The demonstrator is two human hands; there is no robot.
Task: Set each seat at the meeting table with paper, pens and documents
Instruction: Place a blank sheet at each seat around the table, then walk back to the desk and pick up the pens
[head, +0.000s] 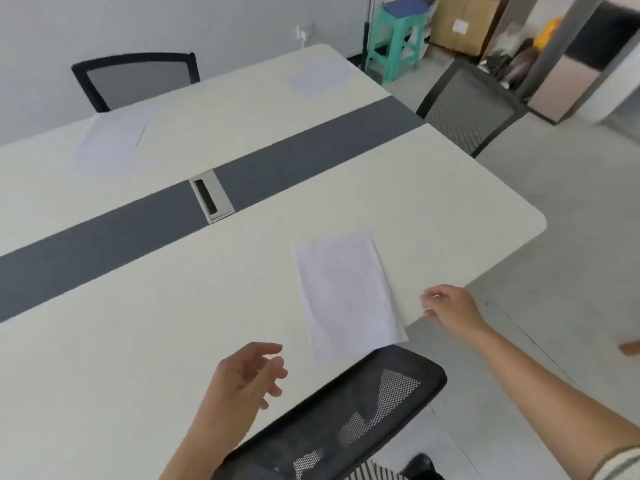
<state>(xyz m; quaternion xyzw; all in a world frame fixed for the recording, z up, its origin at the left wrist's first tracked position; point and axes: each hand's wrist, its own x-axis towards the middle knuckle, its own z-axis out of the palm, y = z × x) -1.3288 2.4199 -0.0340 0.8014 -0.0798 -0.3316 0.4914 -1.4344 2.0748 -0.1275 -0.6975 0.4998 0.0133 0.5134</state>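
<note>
Although three sheets of paper already lie out, the job looks only partly done. On the worktop the near sheet lies flat in front of the near chair, its lower end close to the worktop's edge, just beyond the chair's back. Across the dark centre strip, a second sheet sits before the far chair, and a third sheet lies toward the far right corner (faint against the pale surface, so I cannot tell whether it is one page or several). A thin dark line along the second sheet's right edge might be a pen, but it is too blurred to say. Otherwise no pen shows, nor anything I can tell apart as a document, so I judge those rounds not yet made. The end chair has no paper directly before it.

The left hand hovers over the worktop left of the near sheet, fingers loosely spread and slightly curled, holding nothing. The right hand hangs at the worktop's edge just right of that sheet, fingers loosely curled, empty and apparently clear of the paper.
</note>
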